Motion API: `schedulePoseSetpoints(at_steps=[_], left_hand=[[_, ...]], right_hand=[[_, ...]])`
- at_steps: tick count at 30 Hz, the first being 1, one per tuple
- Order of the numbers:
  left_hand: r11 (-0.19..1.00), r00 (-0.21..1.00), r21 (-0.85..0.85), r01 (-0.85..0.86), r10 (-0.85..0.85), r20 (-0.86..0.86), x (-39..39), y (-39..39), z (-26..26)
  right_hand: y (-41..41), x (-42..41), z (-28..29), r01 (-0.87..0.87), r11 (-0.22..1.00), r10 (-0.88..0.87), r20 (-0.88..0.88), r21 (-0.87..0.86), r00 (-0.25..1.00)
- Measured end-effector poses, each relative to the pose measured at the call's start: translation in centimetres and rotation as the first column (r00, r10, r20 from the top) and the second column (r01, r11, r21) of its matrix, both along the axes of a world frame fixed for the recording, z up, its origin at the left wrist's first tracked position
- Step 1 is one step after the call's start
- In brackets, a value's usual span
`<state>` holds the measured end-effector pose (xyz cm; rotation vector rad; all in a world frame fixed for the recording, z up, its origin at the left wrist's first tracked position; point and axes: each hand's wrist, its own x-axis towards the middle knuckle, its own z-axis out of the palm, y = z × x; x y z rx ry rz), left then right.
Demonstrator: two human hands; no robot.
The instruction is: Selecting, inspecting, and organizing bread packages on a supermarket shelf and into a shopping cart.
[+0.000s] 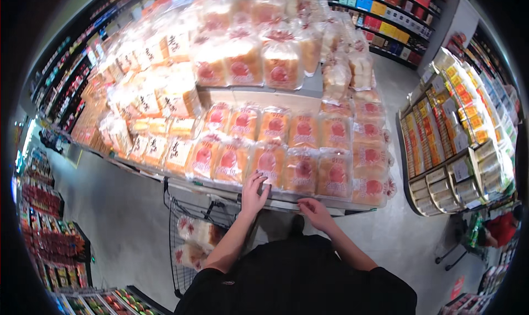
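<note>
Bagged loaves of bread with red round prints lie in rows on the display table (285, 201) before me. My left hand (254, 193) is at the table's front edge, fingers spread, with its fingertips over the lower end of one bagged loaf (268, 162). Whether they press on the bag cannot be told. My right hand (316, 212) is just off the same edge, farther right, its fingers loosely bent and nothing visible in it. Closest to it on the table are another bagged loaf (303, 172) and a similar bagged loaf (334, 176).
A wire shopping cart (171, 240) at my left holds bagged bread (198, 232). More bagged bread (283, 63) is stacked on the raised tier behind. To the right stands a shelf rack of packaged goods (450, 133). Beyond it a person in red (502, 230) is partly visible.
</note>
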<state>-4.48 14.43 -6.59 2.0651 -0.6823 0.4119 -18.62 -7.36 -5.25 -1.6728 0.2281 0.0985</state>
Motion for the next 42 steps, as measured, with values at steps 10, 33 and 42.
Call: schedulePoseSetpoints(at_steps=[10,33,42], left_hand=[[0.945,0.983,0.286,-0.160,0.126,0.133,4.1,-4.4,-1.1],[0.938,0.974,0.282,-0.201,0.160,0.162,4.3,-3.9,-1.3],[0.953,0.974,0.246,-0.177,0.133,0.184,4.5,-3.9,-1.4]], right_hand=[[-16.1,14.3,5.7,0.318,0.916,-0.249,0.277,-0.244,0.928],[-28.2,36.7,12.0,0.667,0.171,-0.170,0.646,-0.725,0.745],[-28.6,34.7,12.1,0.679,0.329,-0.167,0.667,-0.656,0.726]])
